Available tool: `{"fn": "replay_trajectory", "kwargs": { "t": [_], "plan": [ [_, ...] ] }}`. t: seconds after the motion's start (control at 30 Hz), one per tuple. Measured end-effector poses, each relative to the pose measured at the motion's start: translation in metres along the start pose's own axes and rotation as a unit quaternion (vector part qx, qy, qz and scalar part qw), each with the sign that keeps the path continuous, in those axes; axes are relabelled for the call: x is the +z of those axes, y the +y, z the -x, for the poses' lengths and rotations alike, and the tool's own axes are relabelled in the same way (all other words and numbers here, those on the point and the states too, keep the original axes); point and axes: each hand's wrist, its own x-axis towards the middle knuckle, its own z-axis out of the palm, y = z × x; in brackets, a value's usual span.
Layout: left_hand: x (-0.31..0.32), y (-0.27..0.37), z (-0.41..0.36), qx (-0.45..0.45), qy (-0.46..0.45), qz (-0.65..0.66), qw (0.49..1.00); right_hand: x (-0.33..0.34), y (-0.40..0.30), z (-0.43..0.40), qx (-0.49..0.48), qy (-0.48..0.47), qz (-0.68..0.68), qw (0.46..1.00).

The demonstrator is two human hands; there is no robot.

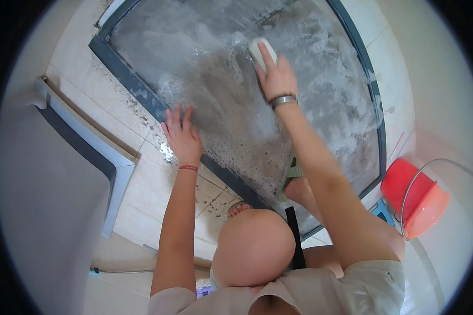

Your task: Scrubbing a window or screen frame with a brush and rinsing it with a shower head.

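Note:
A large framed mesh screen (228,78) lies flat on the tiled floor before me, covered in grey suds. My right hand (278,78) grips a white scrubbing brush (260,49), which rests on the soapy mesh near the screen's upper middle. The brush's underside is hidden. With fingers apart, my left hand (182,138) lies on the dark frame (134,84) along the screen's left edge and holds nothing. A steel band circles my right wrist and a red cord my left.
A red bucket (404,185) lies tipped at the right, near a blue object (382,212) and a metal hose (421,169). A doorway edge (122,165) stands at the left. Dirt specks mark the wet tiles (142,118). My green-sandalled foot (289,181) rests on the screen.

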Motion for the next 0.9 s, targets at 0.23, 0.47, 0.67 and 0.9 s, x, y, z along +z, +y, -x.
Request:
{"fn": "replay_trajectory", "kwargs": {
  "t": [0.23, 0.47, 0.67, 0.9],
  "plan": [
    [-0.003, -0.01, 0.003, -0.008, 0.004, 0.022, 1.0, -0.006, 0.088, 0.101, -0.105, -0.07, -0.03, 0.992],
    [0.002, -0.003, -0.003, 0.009, 0.001, 0.015, 1.0, 0.003, -0.002, -0.035, -0.114, 0.013, -0.003, 0.993],
    [-0.004, -0.01, 0.001, -0.004, 0.0, 0.0, 1.0, -0.009, 0.093, 0.073, -0.16, -0.061, -0.039, 0.984],
    [-0.002, -0.002, 0.0, 0.007, 0.001, -0.003, 1.0, 0.006, -0.003, -0.024, -0.073, 0.009, -0.02, 0.997]
  ]
}}
